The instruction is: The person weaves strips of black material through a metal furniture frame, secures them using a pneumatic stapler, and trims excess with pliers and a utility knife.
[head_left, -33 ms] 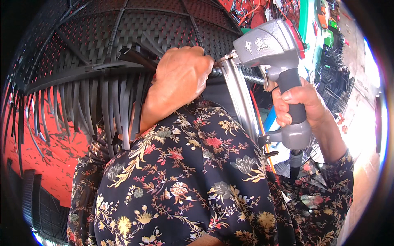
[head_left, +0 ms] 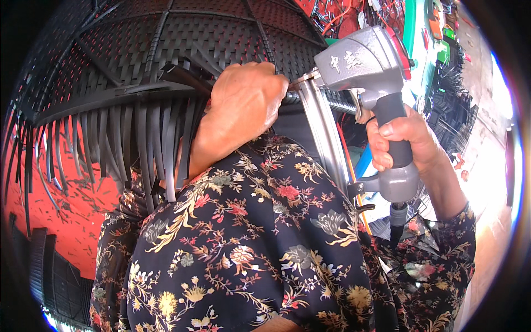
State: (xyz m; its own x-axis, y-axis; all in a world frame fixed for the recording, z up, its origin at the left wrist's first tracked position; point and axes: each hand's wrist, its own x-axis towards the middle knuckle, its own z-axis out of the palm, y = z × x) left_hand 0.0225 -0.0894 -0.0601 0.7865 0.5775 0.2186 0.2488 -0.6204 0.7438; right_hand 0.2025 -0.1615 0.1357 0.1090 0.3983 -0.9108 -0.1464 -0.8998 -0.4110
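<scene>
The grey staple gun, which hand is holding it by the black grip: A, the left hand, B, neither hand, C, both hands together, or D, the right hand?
D: the right hand is wrapped around the black grip of the grey staple gun, while the left hand presses on the black woven wicker piece beside the gun's nose.

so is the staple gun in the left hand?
No, the right hand grips the grey staple gun by its black handle, while the left hand presses on the black woven wicker piece.
</scene>
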